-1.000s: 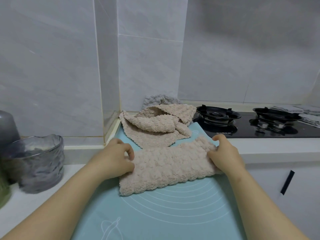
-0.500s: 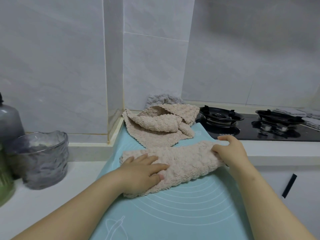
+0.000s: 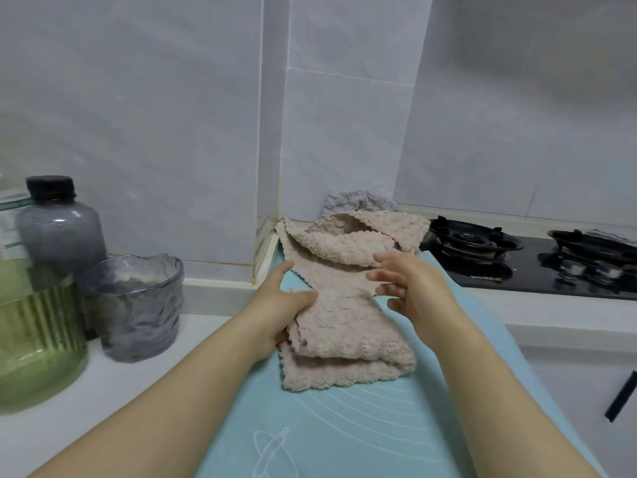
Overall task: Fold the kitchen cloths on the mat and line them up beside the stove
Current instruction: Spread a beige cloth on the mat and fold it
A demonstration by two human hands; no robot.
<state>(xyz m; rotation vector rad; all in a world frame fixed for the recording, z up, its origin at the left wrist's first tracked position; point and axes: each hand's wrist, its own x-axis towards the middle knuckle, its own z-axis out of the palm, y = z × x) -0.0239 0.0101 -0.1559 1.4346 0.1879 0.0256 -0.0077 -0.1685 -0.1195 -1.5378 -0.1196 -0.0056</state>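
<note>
Cloth [image 3: 344, 339], beige, part-folded, lies on blue mat [image 3: 344, 426]. My left hand [image 3: 279, 312] grips its left edge, thumb on top. My right hand [image 3: 413, 291] hovers over its far side, fingers spread, holding nothing. Unfolded cloths [image 3: 344, 246] heaped behind, beside stove [image 3: 517, 257].

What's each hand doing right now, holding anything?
Left hand: grips the left edge of the folded beige cloth.
Right hand: open, fingers spread, holding nothing.
</note>
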